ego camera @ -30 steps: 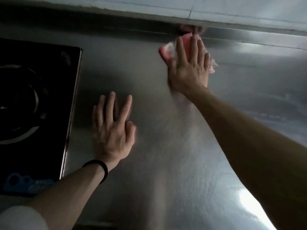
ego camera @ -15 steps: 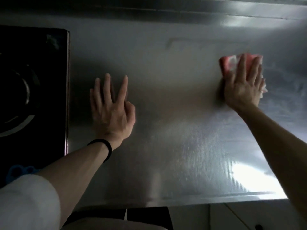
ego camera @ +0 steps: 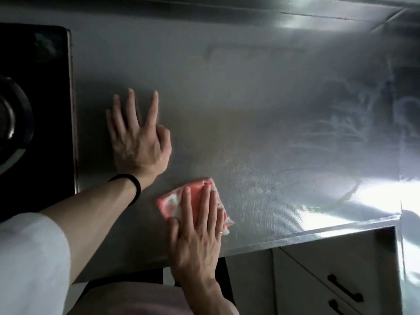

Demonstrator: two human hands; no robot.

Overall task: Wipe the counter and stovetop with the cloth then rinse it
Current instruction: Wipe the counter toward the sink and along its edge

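Only the head view here, looking straight down at a steel worktop (ego camera: 272, 137). The right hand (ego camera: 197, 242) lies flat on the pink and white cloth (ego camera: 169, 204), fingers straight and close together, pressing down rather than gripping, with a thin ring (ego camera: 221, 233) on one finger. The cloth sits close to the worktop's front edge, a bit left of the middle, bunched up and poking out past the fingertips. The left hand (ego camera: 136, 142) is palm-down on the bare metal further back, fingers spread and straight, holding nothing, black band (ego camera: 134, 187) on the wrist and a white sleeve (ego camera: 29, 258) up the arm. It's just right of the black stovetop (ego camera: 38, 64), which takes up the left edge, burner ring (ego camera: 13, 123) partly visible. Wet smear marks (ego camera: 352, 114) show toward the right end. White drawers (ego camera: 318, 280) with dark handles sit below the front right corner.
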